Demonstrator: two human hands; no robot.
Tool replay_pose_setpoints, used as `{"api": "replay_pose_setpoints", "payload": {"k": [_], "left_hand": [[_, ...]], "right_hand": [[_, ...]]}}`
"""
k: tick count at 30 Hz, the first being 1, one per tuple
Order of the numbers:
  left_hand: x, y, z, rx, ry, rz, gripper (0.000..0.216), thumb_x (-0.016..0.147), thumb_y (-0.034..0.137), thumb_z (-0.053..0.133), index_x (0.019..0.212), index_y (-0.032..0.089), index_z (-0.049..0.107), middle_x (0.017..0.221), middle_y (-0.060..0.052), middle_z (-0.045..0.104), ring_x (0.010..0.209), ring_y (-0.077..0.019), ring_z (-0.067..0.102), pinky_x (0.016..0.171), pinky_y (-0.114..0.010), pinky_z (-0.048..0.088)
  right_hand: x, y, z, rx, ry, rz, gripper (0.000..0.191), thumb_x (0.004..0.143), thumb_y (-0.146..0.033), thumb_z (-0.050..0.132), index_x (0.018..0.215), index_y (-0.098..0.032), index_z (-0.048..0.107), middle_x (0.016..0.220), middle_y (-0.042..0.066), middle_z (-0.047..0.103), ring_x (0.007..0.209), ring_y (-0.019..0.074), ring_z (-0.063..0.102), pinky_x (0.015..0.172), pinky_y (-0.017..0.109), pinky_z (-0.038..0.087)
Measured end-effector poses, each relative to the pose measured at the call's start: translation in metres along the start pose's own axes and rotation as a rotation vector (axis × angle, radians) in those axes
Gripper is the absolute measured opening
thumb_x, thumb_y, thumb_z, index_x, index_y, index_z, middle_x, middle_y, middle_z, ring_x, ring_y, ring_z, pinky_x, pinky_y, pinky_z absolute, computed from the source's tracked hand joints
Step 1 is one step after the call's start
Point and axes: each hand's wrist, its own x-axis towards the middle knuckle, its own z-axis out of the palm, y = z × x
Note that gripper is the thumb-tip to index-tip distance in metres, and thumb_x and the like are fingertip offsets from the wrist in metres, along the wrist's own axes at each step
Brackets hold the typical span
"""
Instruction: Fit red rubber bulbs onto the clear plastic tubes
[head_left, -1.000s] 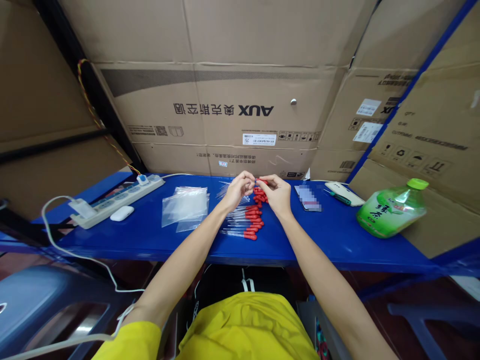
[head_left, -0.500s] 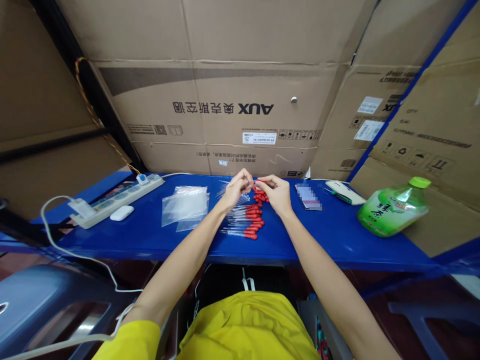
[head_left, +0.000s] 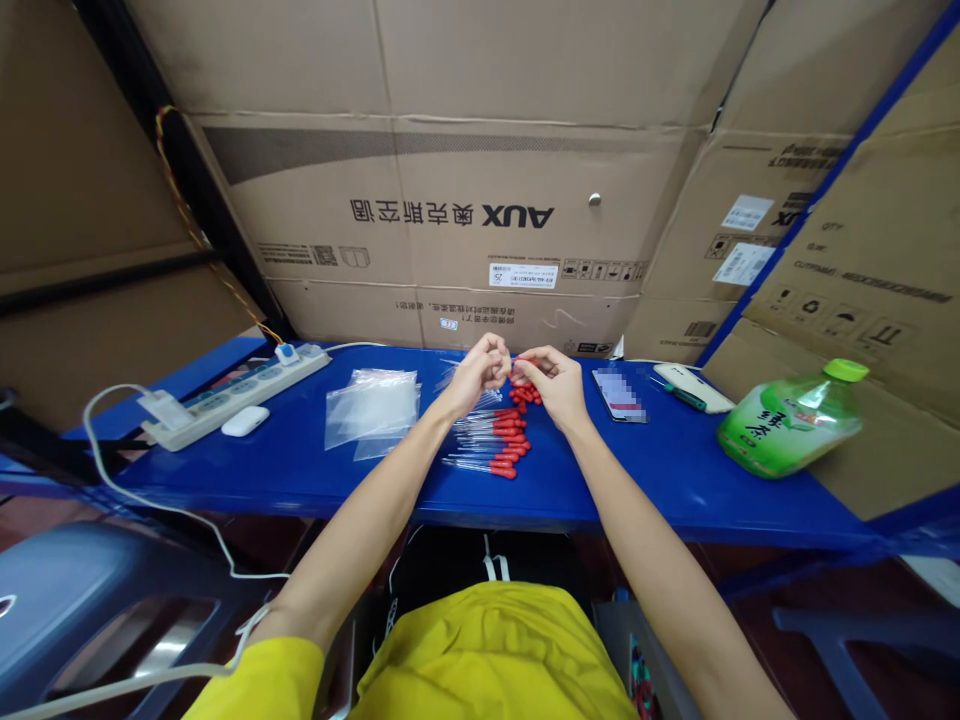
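My left hand (head_left: 474, 372) and my right hand (head_left: 553, 380) meet above the far middle of the blue shelf (head_left: 300, 470). Both are pinched together on one small dropper with a red bulb (head_left: 514, 358) held between them. Below the hands lies a row of several clear droppers with red bulbs (head_left: 495, 445). A small heap of loose red bulbs (head_left: 525, 394) sits just under my right hand. A stack of clear plastic bags (head_left: 371, 402) lies to the left of my left hand.
A white power strip (head_left: 225, 395) and a white mouse-shaped object (head_left: 244, 421) lie at the left. A phone (head_left: 619, 394), a white case with a green pen (head_left: 690, 388) and a tilted green bottle (head_left: 787, 420) are at the right. Cardboard boxes (head_left: 480, 215) wall the back.
The hands stay pinched together in nearly the same place; only the camera view has shifted slightly.
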Motion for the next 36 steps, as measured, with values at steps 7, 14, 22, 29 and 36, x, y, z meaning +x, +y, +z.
{"api": "replay_pose_setpoints", "payload": {"k": [7, 14, 22, 29, 36], "left_hand": [[0.0001, 0.001, 0.0031, -0.021, 0.03, -0.026, 0.029, 0.08, 0.03, 0.075, 0.09, 0.018, 0.05, 0.065, 0.005, 0.044, 0.055, -0.0058, 0.036, 0.05, -0.016, 0.024], [-0.0002, -0.0004, 0.001, -0.041, 0.04, -0.041, 0.035, 0.078, 0.033, 0.081, 0.082, 0.016, 0.05, 0.068, 0.003, 0.048, 0.055, -0.0043, 0.038, 0.051, -0.016, 0.029], [-0.0011, 0.0007, -0.0019, -0.055, -0.006, -0.081, 0.037, 0.08, 0.032, 0.08, 0.08, 0.017, 0.046, 0.069, 0.003, 0.048, 0.055, -0.0041, 0.038, 0.052, -0.015, 0.028], [-0.0014, 0.0043, 0.0, -0.072, -0.016, -0.106, 0.038, 0.079, 0.032, 0.082, 0.079, 0.016, 0.047, 0.069, 0.003, 0.047, 0.057, -0.0045, 0.039, 0.052, -0.016, 0.029], [-0.0038, 0.0056, -0.0041, -0.07, -0.022, -0.155, 0.035, 0.077, 0.027, 0.082, 0.077, 0.015, 0.05, 0.068, 0.003, 0.046, 0.057, -0.0048, 0.04, 0.051, -0.017, 0.027]], "right_hand": [[0.0021, 0.0018, -0.002, 0.088, 0.015, 0.069, 0.032, 0.068, -0.041, 0.088, 0.089, -0.021, 0.074, 0.077, 0.001, 0.076, 0.067, 0.0168, 0.071, 0.066, 0.03, 0.06], [0.0038, 0.0032, -0.0038, 0.223, 0.019, 0.115, 0.035, 0.064, -0.04, 0.09, 0.09, -0.021, 0.076, 0.086, 0.003, 0.077, 0.079, 0.0182, 0.074, 0.085, 0.035, 0.06], [0.0037, 0.0045, -0.0036, 0.123, 0.043, 0.038, 0.029, 0.068, -0.042, 0.087, 0.084, -0.021, 0.074, 0.082, 0.001, 0.075, 0.072, 0.0165, 0.071, 0.076, 0.031, 0.06], [0.0023, 0.0034, -0.0051, 0.035, 0.052, 0.017, 0.029, 0.069, -0.045, 0.086, 0.084, -0.022, 0.076, 0.08, 0.002, 0.076, 0.07, 0.0187, 0.072, 0.072, 0.033, 0.061], [0.0006, -0.0039, -0.0088, -0.002, -0.038, 0.036, 0.032, 0.066, -0.045, 0.087, 0.086, -0.022, 0.079, 0.077, 0.003, 0.077, 0.067, 0.02, 0.073, 0.071, 0.036, 0.062]]}}
